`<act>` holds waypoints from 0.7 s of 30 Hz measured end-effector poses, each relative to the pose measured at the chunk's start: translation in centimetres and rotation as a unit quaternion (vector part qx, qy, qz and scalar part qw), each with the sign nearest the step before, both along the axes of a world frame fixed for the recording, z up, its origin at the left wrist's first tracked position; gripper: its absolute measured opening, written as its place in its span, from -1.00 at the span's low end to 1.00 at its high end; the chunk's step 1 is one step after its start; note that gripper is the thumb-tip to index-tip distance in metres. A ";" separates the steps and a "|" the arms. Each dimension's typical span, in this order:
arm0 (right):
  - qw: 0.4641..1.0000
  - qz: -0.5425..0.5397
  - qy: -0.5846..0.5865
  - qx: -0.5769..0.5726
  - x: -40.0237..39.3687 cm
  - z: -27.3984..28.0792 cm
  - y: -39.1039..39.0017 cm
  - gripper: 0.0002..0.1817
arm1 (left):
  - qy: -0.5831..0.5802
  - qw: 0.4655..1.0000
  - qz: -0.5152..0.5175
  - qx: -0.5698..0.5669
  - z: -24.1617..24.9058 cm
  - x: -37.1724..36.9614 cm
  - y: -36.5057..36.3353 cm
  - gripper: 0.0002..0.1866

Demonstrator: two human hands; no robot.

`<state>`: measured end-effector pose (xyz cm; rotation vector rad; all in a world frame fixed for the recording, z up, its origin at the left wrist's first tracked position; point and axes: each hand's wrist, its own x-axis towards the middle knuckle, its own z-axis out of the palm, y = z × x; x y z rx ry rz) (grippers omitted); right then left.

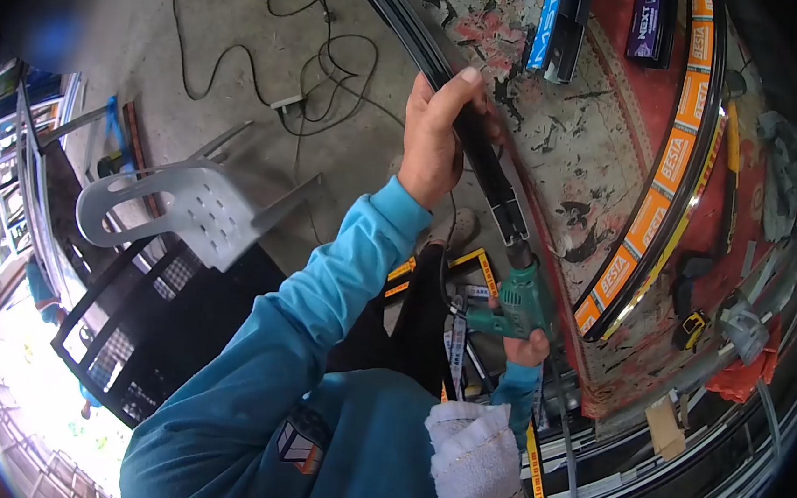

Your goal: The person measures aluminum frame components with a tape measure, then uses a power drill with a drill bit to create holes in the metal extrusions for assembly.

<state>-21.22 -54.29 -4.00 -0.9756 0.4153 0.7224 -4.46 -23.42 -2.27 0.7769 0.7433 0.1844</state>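
Note:
My left hand (433, 139) is wrapped round a long black metal profile (406, 30), thumb on top, near the table's edge. The profile runs from the top of the view down to the right. My right hand (527, 346) grips a green power drill (523, 299), with its fingers partly hidden behind the tool. The drill's chuck meets the lower end of the profile; the exact contact at its tip is too small to tell.
A worn red-and-grey table (603, 153) holds strips with orange labels (673, 154), a yellow tape measure (692, 329) and an orange cloth (747, 365). A white plastic chair (177, 208) and a black cable (246, 50) are on the floor at left.

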 end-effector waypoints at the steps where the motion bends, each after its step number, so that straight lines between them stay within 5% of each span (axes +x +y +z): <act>1: 1.000 -0.002 0.001 -0.002 0.0 0.3 0.4 -0.03 | 0.000 1.000 0.004 -0.002 -0.1 -0.1 -0.1 -0.51; 7: 0.986 0.024 -0.069 -0.147 -2.9 4.0 0.2 0.00 | 0.023 0.999 0.044 0.009 -0.5 -0.6 0.7 -0.55; 13: 0.878 0.108 -0.306 -0.351 -5.0 4.2 -0.8 0.04 | -0.004 0.999 0.047 0.023 -0.2 -1.4 0.9 -0.56; 17: 0.871 0.153 -0.345 -0.316 -3.0 -2.5 0.6 0.07 | -0.001 0.996 0.076 0.051 -0.1 -1.1 0.7 -0.60; 21: 0.881 0.207 -0.301 -0.302 -2.2 -1.9 -0.4 0.11 | 0.007 0.993 0.114 -0.010 -0.5 -1.2 0.3 -0.61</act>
